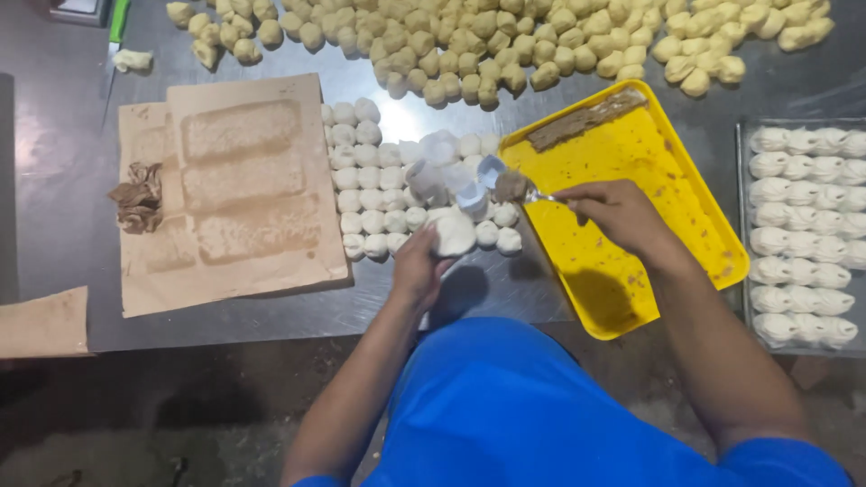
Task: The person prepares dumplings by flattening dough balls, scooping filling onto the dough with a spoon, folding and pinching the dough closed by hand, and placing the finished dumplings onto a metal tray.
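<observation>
A dough ball point(454, 233) sits in the left hand point(417, 269), fingers curled round it. The right hand point(613, 212) pinches a spoon point(534, 193) of brown filling point(511, 186) — just above the yellow tray point(649, 225).

Left hand point(417, 267) cupping a dough piece point(454, 232), right hand point(613, 212) with a filling-laden spoon point(528, 190) above it.

A flattened round of pale dough point(454, 233) rests in the cupped left hand point(417, 268), held above the front part of the metal table point(72, 207), just in front of rows of small white dough balls point(365, 176). A metal spoon point(532, 193), pinched in the right hand point(613, 212), lies nearly level, carrying a brown lump of filling point(511, 186) at its tip, over the left edge of the yellow tray point(631, 261).
</observation>
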